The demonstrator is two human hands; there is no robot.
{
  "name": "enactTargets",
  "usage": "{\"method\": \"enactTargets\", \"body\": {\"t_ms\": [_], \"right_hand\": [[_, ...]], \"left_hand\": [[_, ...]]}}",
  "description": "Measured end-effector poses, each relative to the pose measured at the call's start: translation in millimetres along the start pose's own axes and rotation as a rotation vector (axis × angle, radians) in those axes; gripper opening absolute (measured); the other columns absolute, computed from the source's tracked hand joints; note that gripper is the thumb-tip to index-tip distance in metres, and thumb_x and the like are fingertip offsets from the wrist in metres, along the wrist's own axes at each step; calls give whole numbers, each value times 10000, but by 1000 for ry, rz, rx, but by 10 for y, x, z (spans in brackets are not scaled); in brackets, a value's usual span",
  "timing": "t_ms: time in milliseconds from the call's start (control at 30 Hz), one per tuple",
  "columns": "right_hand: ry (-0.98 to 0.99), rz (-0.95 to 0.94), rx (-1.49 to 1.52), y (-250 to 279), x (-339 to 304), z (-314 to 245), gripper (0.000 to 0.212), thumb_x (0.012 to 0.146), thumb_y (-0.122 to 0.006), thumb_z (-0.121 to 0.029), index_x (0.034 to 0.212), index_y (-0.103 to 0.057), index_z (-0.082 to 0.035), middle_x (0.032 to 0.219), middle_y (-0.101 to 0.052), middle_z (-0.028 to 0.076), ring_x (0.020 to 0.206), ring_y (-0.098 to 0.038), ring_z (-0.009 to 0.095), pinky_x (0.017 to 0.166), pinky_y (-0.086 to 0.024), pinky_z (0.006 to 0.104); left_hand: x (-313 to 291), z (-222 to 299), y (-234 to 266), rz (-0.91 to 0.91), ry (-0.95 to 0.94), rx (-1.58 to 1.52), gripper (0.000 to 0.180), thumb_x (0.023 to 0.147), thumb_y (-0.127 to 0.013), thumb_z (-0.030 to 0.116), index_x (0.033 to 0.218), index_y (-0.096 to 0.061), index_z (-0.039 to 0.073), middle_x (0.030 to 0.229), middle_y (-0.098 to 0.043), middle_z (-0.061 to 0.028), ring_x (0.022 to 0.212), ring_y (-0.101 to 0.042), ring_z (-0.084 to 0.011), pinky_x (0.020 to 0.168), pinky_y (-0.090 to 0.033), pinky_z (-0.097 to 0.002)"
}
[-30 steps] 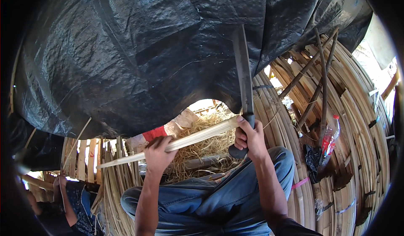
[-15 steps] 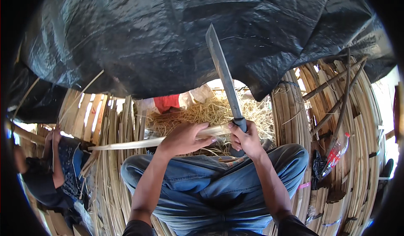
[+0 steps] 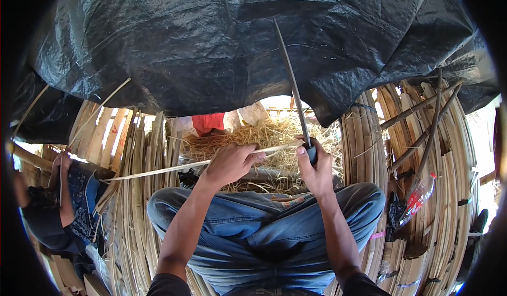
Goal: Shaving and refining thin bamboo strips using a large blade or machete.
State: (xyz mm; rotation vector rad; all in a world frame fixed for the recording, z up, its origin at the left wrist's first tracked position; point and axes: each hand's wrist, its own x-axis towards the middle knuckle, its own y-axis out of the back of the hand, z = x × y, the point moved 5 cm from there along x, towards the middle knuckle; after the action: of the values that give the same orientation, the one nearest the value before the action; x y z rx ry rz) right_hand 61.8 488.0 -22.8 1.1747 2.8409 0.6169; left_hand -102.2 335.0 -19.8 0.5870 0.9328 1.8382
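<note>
My left hand [image 3: 229,164] is closed around a long, pale strip of split bamboo or wood [image 3: 161,170]. The strip slants from the far left, through that hand, up to the right. In my right hand [image 3: 318,172] is the dark handle of a machete [image 3: 292,79]. Its long blade points away from me, seen almost edge-on. The strip's right end meets the blade's base, close to my right thumb. Part of the handle is hidden by my palm and fingers.
Ahead hangs a large black plastic sheet [image 3: 200,48]. Beneath it lie straw shavings [image 3: 237,137] and a red cloth [image 3: 207,124]. Bamboo slats [image 3: 364,143] flank my crossed legs. At right are leaning sticks [image 3: 430,124] and a plastic bottle [image 3: 420,198]. Another person [image 3: 50,217] sits at left.
The machete has turned from showing its flat side to nearly edge-on, and my right hand has shifted slightly right. The strip has turned to look thinner, its right end now higher.
</note>
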Motion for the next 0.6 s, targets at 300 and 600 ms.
{"method": "enactTargets", "body": {"t_ms": [300, 600], "right_hand": [[47, 44, -135, -125, -71, -1, 732, 976, -626, -327, 1546, -357, 45, 521, -566, 26, 454, -565, 124, 500, -464, 312], [117, 69, -263, -203, -77, 40, 845, 955, -655, -321, 1563, -241, 95, 511, -579, 30, 411, -577, 175, 453, -459, 334]], "left_hand": [[133, 7, -23, 222, -28, 217, 278, 993, -627, 319, 939, -650, 47, 730, -679, -165, 671, -679, -376, 593, -539, -488], [130, -45, 9, 378, -84, 238, 208, 919, -683, 188, 1066, -676, 41, 872, -711, -152, 777, -699, -357, 661, -562, -457]]}}
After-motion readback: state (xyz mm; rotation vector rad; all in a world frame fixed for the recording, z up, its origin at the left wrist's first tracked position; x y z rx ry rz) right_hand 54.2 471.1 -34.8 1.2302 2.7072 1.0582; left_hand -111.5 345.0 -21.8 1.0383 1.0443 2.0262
